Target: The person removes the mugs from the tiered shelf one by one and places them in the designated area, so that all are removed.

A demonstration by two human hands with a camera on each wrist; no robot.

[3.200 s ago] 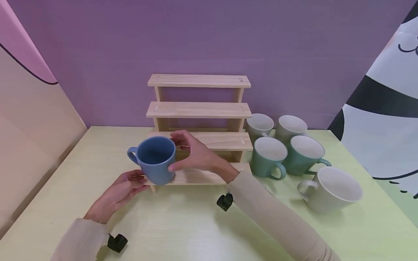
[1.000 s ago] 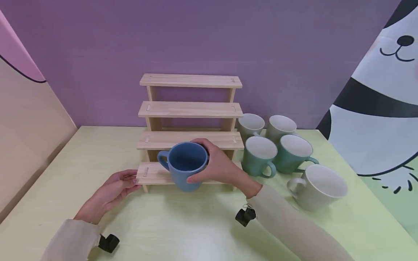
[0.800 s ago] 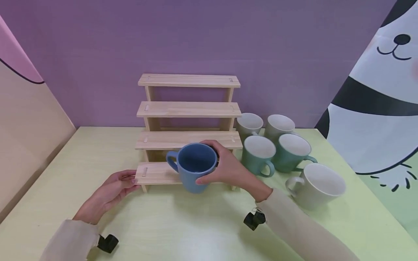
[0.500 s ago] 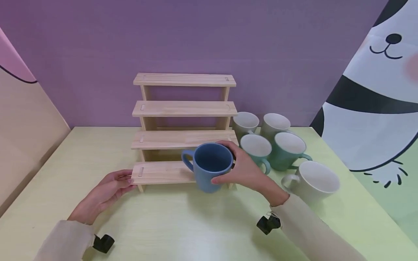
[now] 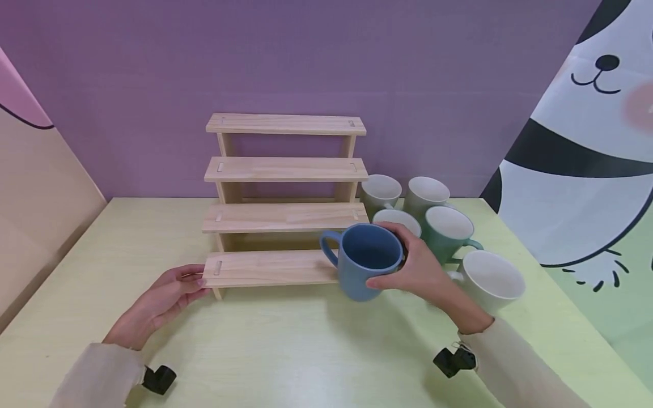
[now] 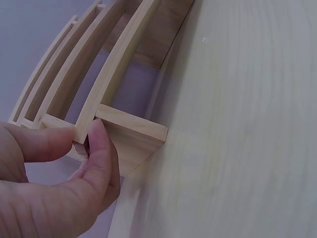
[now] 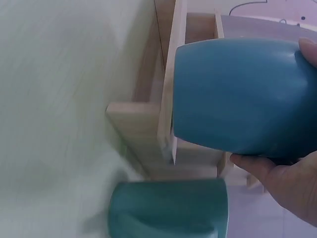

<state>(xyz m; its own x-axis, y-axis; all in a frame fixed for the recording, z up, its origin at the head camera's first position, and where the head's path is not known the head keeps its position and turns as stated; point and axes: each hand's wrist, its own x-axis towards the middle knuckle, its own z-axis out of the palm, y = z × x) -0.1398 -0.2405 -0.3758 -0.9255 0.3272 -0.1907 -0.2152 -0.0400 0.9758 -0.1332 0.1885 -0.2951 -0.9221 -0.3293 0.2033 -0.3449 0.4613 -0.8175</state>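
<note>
A blue mug (image 5: 353, 277) is at the right end of the lowest step of a four-tier wooden display stand (image 5: 270, 269), its handle pointing left. My right hand (image 5: 423, 277) grips the mug's body from the right, thumb in front. In the right wrist view the mug's base (image 7: 198, 99) lies close to the step's board; whether they touch, I cannot tell. At the left end of that same step, my left hand (image 5: 160, 303) pinches the board between thumb and fingers, as the left wrist view shows with the wooden board (image 6: 91, 111).
Several more mugs stand right of the rack: green ones (image 5: 446, 246), paler ones behind such as a pale mug (image 5: 425, 198), and a white mug (image 5: 492, 283) nearest the front. A purple wall (image 5: 285, 62) rises behind the table (image 5: 285, 351).
My right hand has carried the blue mug rightward along the lowest step, from its left end to its right end. My left hand keeps its hold on the board. The head view has shifted slightly.
</note>
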